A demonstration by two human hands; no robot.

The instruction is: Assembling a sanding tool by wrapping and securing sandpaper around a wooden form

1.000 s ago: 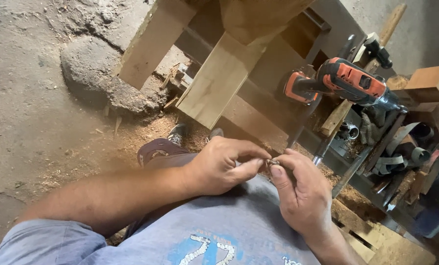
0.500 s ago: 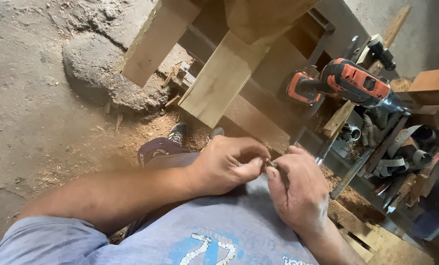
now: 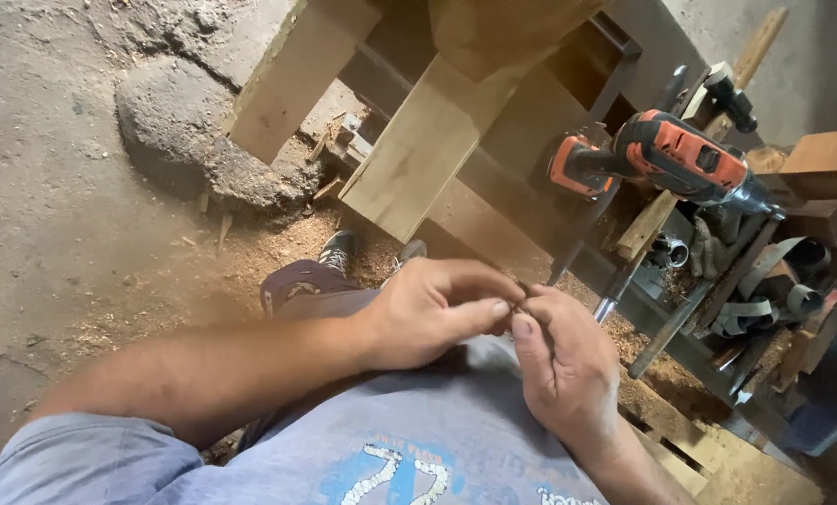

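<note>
Two hands, mine, are drawn together in front of my belly, fingertips meeting over something tiny: my left hand point(image 3: 432, 313) pinches with thumb and forefinger against the thumb and forefinger of my right hand point(image 3: 563, 369), and the small dark piece point(image 3: 521, 297) sits right where they touch, mostly hidden by the fingers, so I cannot tell what it is. I judge it light, hard and stiff, probably a bit of metal, easy to drop and lose in the sawdust below my hands; the only sensible hold is a fingertip pinch at its ends, not a full grip. Beyond my right hand, up on the workbench point(image 3: 680, 346), lies one orange and black cordless drill point(image 3: 671, 159), on its side, well apart from my fingers. Just past it I count one wooden block point(image 3: 825, 164) and, lower down, a tangle of grey straps and metal rods I cannot count surely. Beyond my left hand stand two pale wooden boards point(image 3: 418, 150) leaning at a slant, and one big stone point(image 3: 180, 131) on the dirt floor. Below my left wrist one dark shoe point(image 3: 336, 251) shows.
</note>
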